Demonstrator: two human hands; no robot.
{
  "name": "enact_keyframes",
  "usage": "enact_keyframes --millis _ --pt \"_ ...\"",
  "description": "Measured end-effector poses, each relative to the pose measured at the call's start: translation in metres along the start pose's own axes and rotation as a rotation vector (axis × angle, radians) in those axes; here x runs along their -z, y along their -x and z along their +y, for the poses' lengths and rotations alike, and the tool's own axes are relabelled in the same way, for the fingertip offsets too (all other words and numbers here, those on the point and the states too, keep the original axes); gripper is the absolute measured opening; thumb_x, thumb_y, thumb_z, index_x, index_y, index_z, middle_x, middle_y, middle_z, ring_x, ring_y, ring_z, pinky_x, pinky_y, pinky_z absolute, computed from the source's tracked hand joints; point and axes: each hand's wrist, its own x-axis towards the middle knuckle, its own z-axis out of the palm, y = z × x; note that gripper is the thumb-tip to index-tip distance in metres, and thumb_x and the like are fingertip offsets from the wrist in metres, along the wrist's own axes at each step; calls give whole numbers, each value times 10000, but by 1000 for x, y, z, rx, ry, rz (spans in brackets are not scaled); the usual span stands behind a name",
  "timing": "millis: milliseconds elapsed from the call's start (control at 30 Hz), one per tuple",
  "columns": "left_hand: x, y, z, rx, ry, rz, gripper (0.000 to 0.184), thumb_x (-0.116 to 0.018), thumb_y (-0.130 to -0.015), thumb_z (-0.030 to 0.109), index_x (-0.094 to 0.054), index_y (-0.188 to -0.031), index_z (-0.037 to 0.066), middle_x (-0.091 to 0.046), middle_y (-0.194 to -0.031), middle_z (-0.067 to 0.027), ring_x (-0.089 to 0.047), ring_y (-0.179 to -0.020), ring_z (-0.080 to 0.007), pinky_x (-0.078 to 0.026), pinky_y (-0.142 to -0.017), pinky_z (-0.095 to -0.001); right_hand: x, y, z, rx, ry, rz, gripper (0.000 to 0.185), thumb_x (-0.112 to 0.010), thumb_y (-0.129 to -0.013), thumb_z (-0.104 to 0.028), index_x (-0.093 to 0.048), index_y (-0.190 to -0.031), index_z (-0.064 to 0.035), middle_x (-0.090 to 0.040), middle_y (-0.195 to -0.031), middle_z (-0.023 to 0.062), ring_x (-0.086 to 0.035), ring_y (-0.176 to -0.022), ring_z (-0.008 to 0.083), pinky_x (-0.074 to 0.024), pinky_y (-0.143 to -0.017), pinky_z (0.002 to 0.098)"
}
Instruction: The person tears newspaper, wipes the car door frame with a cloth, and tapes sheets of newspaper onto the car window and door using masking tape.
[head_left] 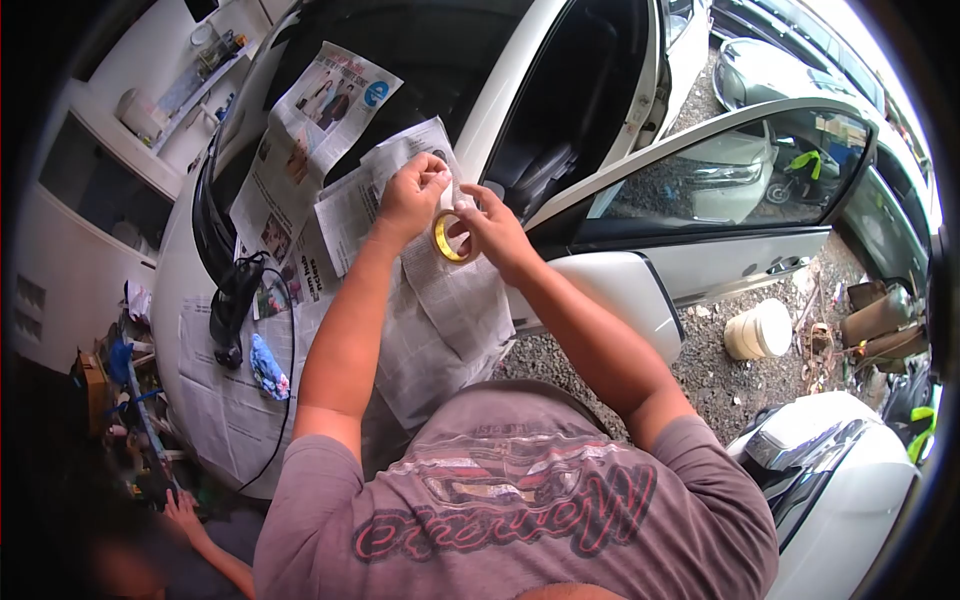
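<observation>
My right hand (pixel 494 236) holds a roll of yellow masking tape (pixel 441 243), its fingers curled through and around the ring. Just to the left, my left hand (pixel 408 203) is closed in a pinch; a small pale bit shows at its fingertips, too small to name. Both hands are close together above sheets of newspaper (pixel 455 310) spread over the white car's hood and windshield area. Another newspaper sheet (pixel 335 100) with a colour photo lies farther up on the dark glass.
On the papered hood lie a black corded object (pixel 232 312) and a crumpled blue patterned cloth (pixel 268 368). An open car door (pixel 700 262) and side mirror (pixel 615 295) stand at right. A white bucket (pixel 758 330) sits on gravel. Another person's hand (pixel 183 517) shows at lower left.
</observation>
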Motion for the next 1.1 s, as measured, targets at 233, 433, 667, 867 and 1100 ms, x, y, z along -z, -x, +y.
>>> enact_keyframes --millis 233,433,667,867,1100 --pt "11 -3 10 -78 -85 -49 129 -717 -1021 165 -688 -1060 46 -680 -896 -11 -630 -864 -104 -526 -814 -304 4 -14 -16 -152 -172 -95 254 -592 -1083 -169 -651 -1261 3 -740 -995 149 -760 -738 226 -657 -641 334" --pt "8 -24 -3 -188 -289 100 360 -731 -991 192 -659 -1313 48 -694 -1284 -165 -698 -1134 -297 -558 -973 -395 16 -3 -62 -148 9 18 212 -607 -1039 -145 -673 -1156 19 -723 -914 123 -738 -655 198 -630 -603 323" --pt "-12 -28 -36 -226 -831 303 710 -823 -903 421 -588 -1458 45 -521 -1565 -222 -446 -1469 -439 -409 -1174 -547 53 12 -95 -112 -54 54 214 -635 -1036 -169 -670 -1148 11 -725 -964 121 -733 -701 187 -640 -653 330" --pt "-23 -10 -58 -139 -984 464 594 -785 -882 607 -717 -1274 166 -612 -1401 -91 -507 -1345 -369 -419 -1059 -585 74 52 -94 -100 -133 -20 190 -636 -1058 -193 -669 -1131 -20 -729 -978 106 -722 -717 175 -602 -623 323" --pt "-15 -18 -65 -161 -889 341 518 -819 -890 532 -702 -1168 111 -653 -1315 -120 -574 -1244 -399 -464 -1036 -555 141 160 -120 25 -218 -92 223 -649 -1080 -229 -656 -1132 -13 -763 -1029 132 -735 -750 171 -602 -680 293"
